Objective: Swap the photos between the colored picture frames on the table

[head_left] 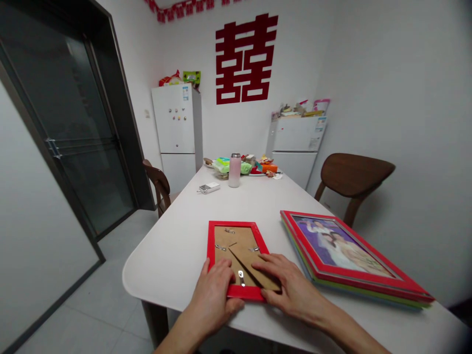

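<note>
A red photo frame (211, 246) lies face down on the white table, showing its brown backboard (236, 236) with several metal clips. Its brown easel leg (248, 264) slants across the board. My left hand (216, 285) grips the lower left side, fingers bent over the edge and thumb by the bottom rim. My right hand (287, 282) holds the lower right corner, its fingers over the easel leg and its thumb at the bottom edge. To the right is a stack of larger frames, topped by a red-bordered picture frame (368, 280) with a photo of people.
The white table (177, 246) stretches away from me. Farther back stand a pink bottle (234, 171), a small white device (209, 187) and a pile of colourful packets (271, 168). Brown chairs (354, 174) flank both sides. Two white fridges (173, 123) stand by the back wall.
</note>
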Available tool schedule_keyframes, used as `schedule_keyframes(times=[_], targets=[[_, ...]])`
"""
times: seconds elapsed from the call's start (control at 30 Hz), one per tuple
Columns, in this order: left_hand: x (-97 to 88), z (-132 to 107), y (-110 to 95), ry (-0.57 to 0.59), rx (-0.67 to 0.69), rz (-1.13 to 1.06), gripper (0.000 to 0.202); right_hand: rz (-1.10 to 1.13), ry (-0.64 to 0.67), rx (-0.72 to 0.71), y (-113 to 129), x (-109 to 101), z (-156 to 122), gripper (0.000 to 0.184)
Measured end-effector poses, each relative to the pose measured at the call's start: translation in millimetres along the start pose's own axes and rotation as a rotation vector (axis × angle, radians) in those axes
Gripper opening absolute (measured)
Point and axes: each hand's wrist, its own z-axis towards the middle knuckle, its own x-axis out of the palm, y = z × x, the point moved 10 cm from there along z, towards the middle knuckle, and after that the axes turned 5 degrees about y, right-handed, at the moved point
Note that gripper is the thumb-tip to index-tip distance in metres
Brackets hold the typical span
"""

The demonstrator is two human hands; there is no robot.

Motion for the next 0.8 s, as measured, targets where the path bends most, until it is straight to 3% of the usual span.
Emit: schedule_keyframes(times=[0.17, 0.27, 0.5, 0.8], targets=[[-3.0, -5, 9, -0.042, 0.005, -0.038, 0.025, 0.035, 0.017, -0.023, -2, -4, 1, 0.047], [-4.2, -8, 10, -0.049, 0.025, -0.045, 0.023, 0.048, -0.063, 0.01, -6, -12, 11, 0.04], [-6.1, -7, 10, -0.059, 0.032, -0.061, 0.024, -0.149, -0.146, 0.12, -23, -10, 42, 0.034], [-3.0, -7, 13, -0.059, 0.025, -0.063, 0.032, -0.181, -0.14, 0.179, -32, -13, 60, 0.03]])
